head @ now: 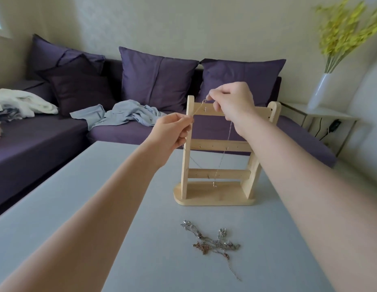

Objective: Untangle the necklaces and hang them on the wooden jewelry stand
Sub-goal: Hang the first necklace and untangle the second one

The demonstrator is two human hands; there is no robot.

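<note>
A light wooden jewelry stand (220, 145) with three crossbars stands upright on the pale table (82, 207). My left hand (172, 131) pinches one end of a thin silver necklace (224, 152) beside the stand's left post. My right hand (231, 102) pinches the chain's other end in front of the top bar. The chain droops in a long loop before the stand, its small pendant hanging near the bottom bar. A tangle of silver and rose-coloured necklaces (215, 242) lies on the table in front of the stand.
A purple sofa (56, 140) with cushions runs behind the table, with a blue cloth (124, 115) and white towels (23, 102) on it. A white vase (319, 91) of yellow flowers stands on a side table at right.
</note>
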